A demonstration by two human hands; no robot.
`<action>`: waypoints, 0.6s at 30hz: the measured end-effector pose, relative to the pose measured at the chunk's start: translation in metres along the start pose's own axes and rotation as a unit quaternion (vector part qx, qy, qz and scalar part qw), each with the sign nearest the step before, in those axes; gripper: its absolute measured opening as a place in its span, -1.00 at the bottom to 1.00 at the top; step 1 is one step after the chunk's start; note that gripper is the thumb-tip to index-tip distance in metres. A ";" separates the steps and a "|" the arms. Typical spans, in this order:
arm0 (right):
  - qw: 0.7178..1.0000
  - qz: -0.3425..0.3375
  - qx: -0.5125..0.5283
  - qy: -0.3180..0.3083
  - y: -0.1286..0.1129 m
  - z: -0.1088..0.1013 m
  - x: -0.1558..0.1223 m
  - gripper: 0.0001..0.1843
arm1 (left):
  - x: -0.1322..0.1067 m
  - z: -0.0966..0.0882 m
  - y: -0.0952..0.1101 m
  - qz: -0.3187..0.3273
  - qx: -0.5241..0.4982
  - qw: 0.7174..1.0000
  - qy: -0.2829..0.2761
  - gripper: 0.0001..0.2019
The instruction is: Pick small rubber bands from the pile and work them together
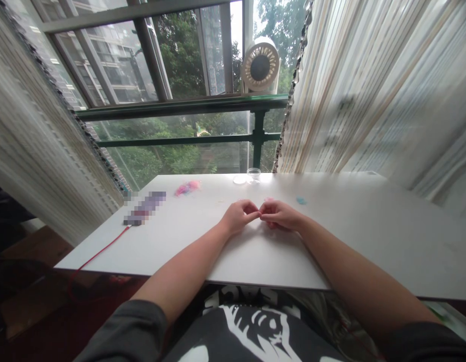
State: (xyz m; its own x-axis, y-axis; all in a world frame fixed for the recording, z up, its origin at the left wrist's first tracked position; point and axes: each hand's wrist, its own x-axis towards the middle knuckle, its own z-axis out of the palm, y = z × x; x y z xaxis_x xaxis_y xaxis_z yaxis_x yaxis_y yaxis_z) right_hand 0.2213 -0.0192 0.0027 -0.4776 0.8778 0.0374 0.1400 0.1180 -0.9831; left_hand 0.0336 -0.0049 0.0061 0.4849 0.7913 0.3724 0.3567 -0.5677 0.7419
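Observation:
My left hand (pixel 240 216) and my right hand (pixel 280 215) meet fingertip to fingertip above the middle of the white table (pixel 195 246). Thumb and forefinger are pinched on each, and whatever lies between them is too small to make out. Just beyond my right hand is a small pink piece (pixel 269 199), partly covered by the fingers. A small light-blue piece (pixel 301 200) lies farther right. Off to the left sits a loose heap of pink, orange and purple bits (pixel 188 188).
At the table's back edge stand a clear round tub (pixel 254 175) and a flat round lid (pixel 239 179). A blurred-out phone-like device (pixel 145 208) lies at left, with a red cable (pixel 100 251) running over the front edge. A white fan (pixel 261 65) is up by the window.

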 end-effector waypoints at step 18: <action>1.000 0.013 0.010 -0.015 0.004 -0.003 0.000 -0.72 | -0.002 0.000 -0.005 0.011 -0.002 0.999 -0.045 -0.72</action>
State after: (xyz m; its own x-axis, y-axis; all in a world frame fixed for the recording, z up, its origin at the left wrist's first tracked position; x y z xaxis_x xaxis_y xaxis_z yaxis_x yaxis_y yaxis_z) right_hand 0.2242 -0.0178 -0.0003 -0.5003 0.8658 0.0062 0.1361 0.0857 -0.9870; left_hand 0.0311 -0.0039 0.0017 0.5624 0.7552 0.3366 0.3427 -0.5834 0.7364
